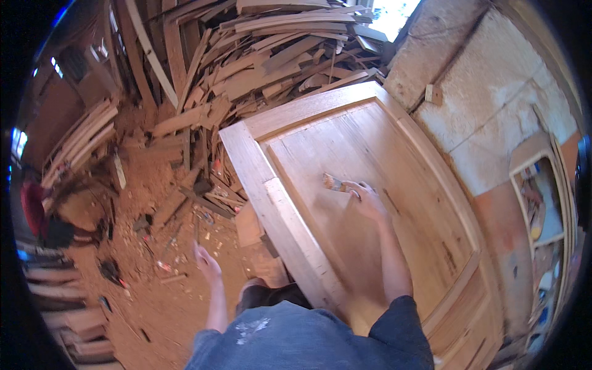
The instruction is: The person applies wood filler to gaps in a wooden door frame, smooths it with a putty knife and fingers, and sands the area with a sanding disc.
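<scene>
A paintbrush (333,182) with light bristles is in my right hand (369,202), fingers closed around its handle. The hand is over the inset panel of a large wooden door (345,145), which has a raised frame and lies tilted in front of me and to my right. Its bristles are at the panel's surface; whether they touch it I cannot tell. To the left of the door, above the dusty floor, my left hand (208,264) hangs away from it, fingers closed. A thin dark stick-like thing (197,231) shows at its fingertips, too small to name.
Scrap boards form a big pile (277,55) beyond the door. Offcuts and shavings litter the brown floor (160,259) at left. More planks are stacked (83,139) at the far left. A pale wall (481,92) and a shelf unit (539,197) stand right of the door.
</scene>
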The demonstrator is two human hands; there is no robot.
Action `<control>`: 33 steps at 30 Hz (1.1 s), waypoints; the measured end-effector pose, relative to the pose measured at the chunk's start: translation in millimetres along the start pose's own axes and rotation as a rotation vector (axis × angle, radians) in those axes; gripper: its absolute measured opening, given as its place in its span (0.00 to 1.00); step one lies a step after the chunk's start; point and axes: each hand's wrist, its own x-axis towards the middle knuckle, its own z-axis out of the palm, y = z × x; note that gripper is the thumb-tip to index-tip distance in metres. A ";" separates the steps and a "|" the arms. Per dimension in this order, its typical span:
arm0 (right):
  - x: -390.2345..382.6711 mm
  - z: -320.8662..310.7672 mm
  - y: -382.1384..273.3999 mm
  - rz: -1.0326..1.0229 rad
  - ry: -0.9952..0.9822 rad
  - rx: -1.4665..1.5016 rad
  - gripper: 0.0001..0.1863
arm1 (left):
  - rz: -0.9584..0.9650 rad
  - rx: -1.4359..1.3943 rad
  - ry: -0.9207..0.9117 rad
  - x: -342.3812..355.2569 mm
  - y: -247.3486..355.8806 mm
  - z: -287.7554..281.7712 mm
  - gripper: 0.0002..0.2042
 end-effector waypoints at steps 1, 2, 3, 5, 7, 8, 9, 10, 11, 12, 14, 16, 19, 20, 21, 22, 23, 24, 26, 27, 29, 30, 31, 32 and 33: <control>-8.7 6.3 -8.3 -0.002 0.027 0.014 0.20 | -0.153 0.106 -0.045 -7.7 -60.5 -22.5 0.32; -22.8 16.0 -16.6 -0.003 0.055 0.030 0.20 | -0.166 0.076 -0.112 -20.1 -138.1 -48.6 0.33; -36.4 22.5 -19.4 0.010 0.097 0.035 0.20 | -0.490 -0.095 -0.290 -33.1 -204.2 -70.3 0.35; -64.5 33.6 -26.6 0.024 0.146 0.010 0.20 | -0.959 -0.117 -0.541 -70.9 -263.7 -110.3 0.36; -95.4 24.7 -25.1 0.088 0.177 -0.049 0.20 | -0.793 0.256 -0.781 -127.8 -272.1 -106.5 0.34; -109.2 24.6 -33.5 0.118 0.183 -0.030 0.20 | -0.728 0.354 -0.864 -145.7 -272.7 -115.8 0.33; -123.7 23.2 -48.6 0.130 0.201 -0.008 0.20 | -0.657 0.407 -0.917 -156.9 -268.6 -121.1 0.33; -136.1 23.2 -61.8 0.155 0.198 -0.002 0.20 | -0.614 0.441 -0.952 -167.0 -268.8 -132.1 0.32; -146.6 20.6 -75.0 0.178 0.196 0.012 0.20 | -0.583 0.466 -0.974 -171.2 -268.9 -143.2 0.31; -162.6 19.4 -82.9 0.223 0.193 0.014 0.20 | -0.551 0.477 -1.009 -171.1 -271.8 -148.2 0.30; -196.4 25.8 -92.1 0.261 0.231 0.033 0.21 | -0.512 0.515 -1.049 -158.4 -274.5 -164.9 0.29; -232.1 27.2 -102.8 0.305 0.270 0.011 0.21 | -0.471 0.511 -1.055 -124.5 -276.7 -172.1 0.27; -287.9 32.2 -127.7 0.403 0.305 -0.021 0.22 | -0.437 0.420 -1.008 -56.8 -274.2 -159.6 0.26; -304.1 30.5 -142.2 0.436 0.317 -0.019 0.22 | -0.439 0.369 -0.984 -38.7 -270.3 -156.1 0.25; -321.2 32.2 -155.6 0.474 0.330 -0.017 0.22 | -0.437 0.301 -0.949 -20.6 -265.9 -153.1 0.24; -341.3 36.6 -166.1 0.511 0.362 -0.042 0.22 | -0.431 0.230 -0.925 -4.8 -258.1 -146.0 0.24; -360.4 41.8 -176.0 0.547 0.392 -0.066 0.22 | -0.427 0.160 -0.900 10.5 -252.6 -139.0 0.23; -379.8 47.2 -187.8 0.586 0.423 -0.091 0.22 | -0.421 0.147 -0.918 22.8 -247.2 -131.5 0.23; -417.0 54.3 -220.4 0.710 0.442 -0.078 0.22 | -0.416 0.125 -0.950 40.1 -238.6 -123.7 0.22; -436.4 59.5 -237.8 0.776 0.450 -0.070 0.22 | -0.413 0.130 -1.034 47.8 -237.2 -120.3 0.22; -475.8 75.6 -268.4 0.886 0.476 -0.050 0.22 | -0.392 0.133 -1.191 63.0 -238.1 -104.7 0.21; -495.8 85.0 -282.9 0.947 0.487 -0.054 0.22 | -0.308 0.236 -1.198 53.9 -235.9 -100.5 0.21; -515.6 95.6 -296.4 1.004 0.532 -0.033 0.21 | -0.308 0.228 -1.259 52.4 -238.7 -95.2 0.21; -534.7 106.6 -311.1 1.060 0.571 -0.007 0.20 | -0.314 0.225 -1.316 54.7 -248.1 -97.0 0.22; -553.9 118.5 -326.1 1.116 0.604 0.018 0.19 | -0.329 0.225 -1.371 51.2 -254.7 -99.0 0.22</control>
